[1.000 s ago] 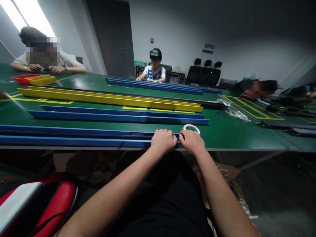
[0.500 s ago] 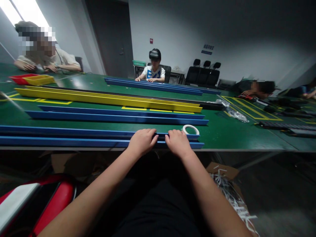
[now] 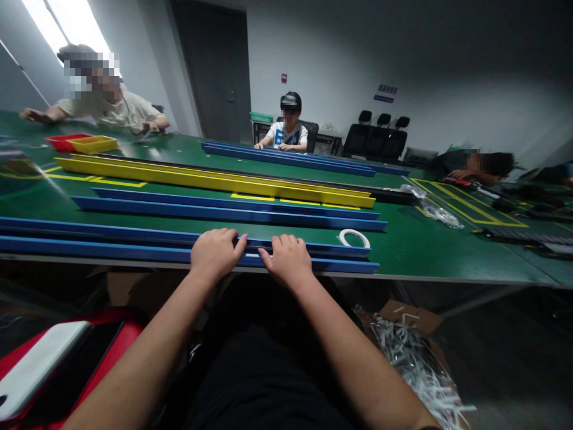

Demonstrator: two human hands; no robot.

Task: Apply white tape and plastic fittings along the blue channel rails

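A long blue channel rail [image 3: 111, 245] lies along the near edge of the green table [image 3: 416, 251]. My left hand [image 3: 215, 254] rests on top of the rail with its fingers curled over the near lip. My right hand [image 3: 289, 260] sits right beside it, fingers curled over the same rail. Both hands press on the rail about two thirds of the way along it. A white tape roll [image 3: 354, 237] lies flat on the table just behind the rail's right end.
More blue rails [image 3: 224, 209] and a yellow rail [image 3: 215, 180] lie farther back. Red and yellow bins [image 3: 85, 143] stand at the far left. Three other people sit around the table. A cardboard box of white strips [image 3: 412, 352] stands on the floor at right.
Both my hands have slid left along the blue rail, away from the tape roll. The person at the far left has leaned and stretched an arm out.
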